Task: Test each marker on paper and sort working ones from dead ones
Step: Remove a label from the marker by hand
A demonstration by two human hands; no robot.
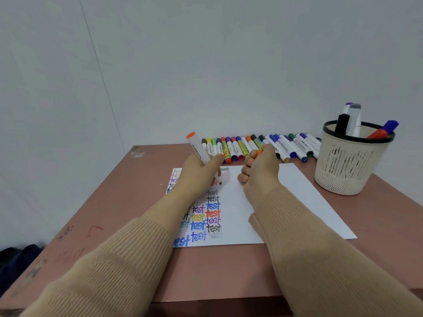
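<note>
My left hand (198,172) grips a white marker with an orange end (197,147), held tilted with its tip down over the white paper (293,197). My right hand (259,171) is closed around the marker's orange cap (258,153), just right of the left hand. The paper lies on the table and carries columns of the word "test" in several colours (207,216). A row of several capped markers (263,146) lies along the table's far edge.
A beige mesh cup (348,165) with a black rim stands at the right, holding several markers. The brown table (224,271) has scribbles at its left side. A grey wall rises behind. Dark cloth lies at the lower left.
</note>
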